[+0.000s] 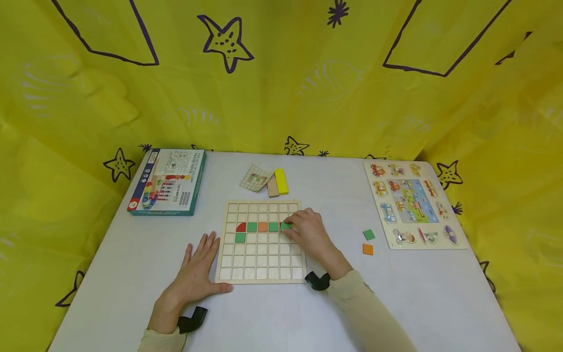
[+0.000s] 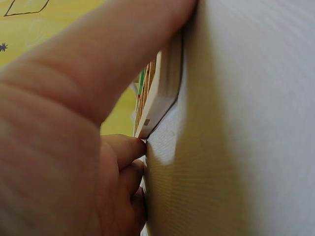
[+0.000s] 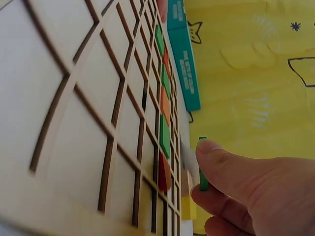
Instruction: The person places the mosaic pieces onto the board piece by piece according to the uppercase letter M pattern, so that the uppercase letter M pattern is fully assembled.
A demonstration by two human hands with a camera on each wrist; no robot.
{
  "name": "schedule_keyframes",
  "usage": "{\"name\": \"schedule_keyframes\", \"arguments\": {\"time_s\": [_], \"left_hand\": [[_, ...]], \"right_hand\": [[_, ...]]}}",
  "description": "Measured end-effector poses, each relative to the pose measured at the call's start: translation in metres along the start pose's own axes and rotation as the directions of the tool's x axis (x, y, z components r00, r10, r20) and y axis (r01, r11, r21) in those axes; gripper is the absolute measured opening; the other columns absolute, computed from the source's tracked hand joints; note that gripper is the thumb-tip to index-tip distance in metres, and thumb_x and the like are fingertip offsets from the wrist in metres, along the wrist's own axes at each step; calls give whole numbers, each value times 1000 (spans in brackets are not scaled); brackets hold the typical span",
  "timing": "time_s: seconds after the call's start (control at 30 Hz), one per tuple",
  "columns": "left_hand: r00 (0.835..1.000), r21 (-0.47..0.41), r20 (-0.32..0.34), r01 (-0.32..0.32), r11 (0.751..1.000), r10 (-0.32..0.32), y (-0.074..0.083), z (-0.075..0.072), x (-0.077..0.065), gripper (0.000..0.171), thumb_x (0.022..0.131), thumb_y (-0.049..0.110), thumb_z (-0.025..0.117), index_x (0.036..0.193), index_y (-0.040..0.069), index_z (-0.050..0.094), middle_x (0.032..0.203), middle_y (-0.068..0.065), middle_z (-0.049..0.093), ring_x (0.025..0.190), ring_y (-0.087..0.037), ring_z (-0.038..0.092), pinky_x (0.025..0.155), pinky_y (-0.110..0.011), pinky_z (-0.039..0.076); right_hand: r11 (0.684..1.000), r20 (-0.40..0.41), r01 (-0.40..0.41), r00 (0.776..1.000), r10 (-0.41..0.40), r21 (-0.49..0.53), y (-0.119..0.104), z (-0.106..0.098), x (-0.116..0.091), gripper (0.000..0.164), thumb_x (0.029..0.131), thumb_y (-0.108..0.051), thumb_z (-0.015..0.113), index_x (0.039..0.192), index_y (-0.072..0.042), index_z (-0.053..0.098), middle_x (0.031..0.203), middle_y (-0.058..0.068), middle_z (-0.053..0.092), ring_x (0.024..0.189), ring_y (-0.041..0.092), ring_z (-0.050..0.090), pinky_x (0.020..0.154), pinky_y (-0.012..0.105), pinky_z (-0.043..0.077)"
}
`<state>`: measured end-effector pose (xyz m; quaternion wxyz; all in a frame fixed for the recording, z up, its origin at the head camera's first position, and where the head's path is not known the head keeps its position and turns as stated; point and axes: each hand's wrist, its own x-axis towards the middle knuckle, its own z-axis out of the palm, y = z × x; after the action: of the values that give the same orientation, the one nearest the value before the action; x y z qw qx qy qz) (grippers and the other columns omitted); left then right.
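Observation:
A wooden grid board (image 1: 261, 279) lies on the table with a row of tiles across its upper part. The row has a red quarter-round tile (image 1: 241, 227), a green tile (image 1: 251, 227), an orange tile (image 1: 262, 227) and another green tile (image 1: 273, 227). One more green tile (image 1: 240, 237) sits below the red one. My right hand (image 1: 311, 233) pinches a green square tile (image 3: 203, 172) between thumb and finger, raised over the row's right end, where a red piece (image 3: 164, 173) sits. My left hand (image 1: 198, 271) rests spread along the board's left side, thumb at its near edge.
A loose green tile (image 1: 368, 234) and an orange tile (image 1: 367, 249) lie right of the board. Behind it are a pattern card (image 1: 255, 178), a wooden block (image 1: 272, 187) and a yellow block (image 1: 281, 181). A toy box (image 1: 169, 183) stands back left; a picture puzzle (image 1: 382, 195) lies right.

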<state>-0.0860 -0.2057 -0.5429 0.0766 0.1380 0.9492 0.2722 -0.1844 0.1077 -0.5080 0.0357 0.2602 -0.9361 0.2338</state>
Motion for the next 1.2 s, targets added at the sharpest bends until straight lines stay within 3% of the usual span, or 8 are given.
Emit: {"name": "schedule_keyframes", "arguments": {"time_s": [0.63,0.9,1.2], "left_hand": [[1000,9,3,-5,1000,5,0,-1,0,127,64,66,79,152,-4,23,160,-19,12,147,-35,2,111,-57,-6],[999,-5,-34,-29,1000,28,3,-2,-1,124,63,63,81,150,-7,26,158,-22,16,145,-39,8,110,-62,-2],[1000,-2,-21,-23,1000,23,0,-1,-1,125,64,65,80,151,-6,25,159,-21,14,146,-37,5,111,-60,-3]], "right_hand": [[995,59,101,993,-100,-14,-25,19,14,23,83,-29,79,99,-13,75,99,-1,68,96,21,53,88,42,39],[994,95,102,991,-99,-32,-33,24,16,21,83,-32,79,97,-17,75,99,-4,68,97,18,51,88,41,37],[994,104,101,990,-97,-35,-38,28,17,20,82,-29,80,96,-15,76,95,-4,67,94,18,51,88,39,38]]}}
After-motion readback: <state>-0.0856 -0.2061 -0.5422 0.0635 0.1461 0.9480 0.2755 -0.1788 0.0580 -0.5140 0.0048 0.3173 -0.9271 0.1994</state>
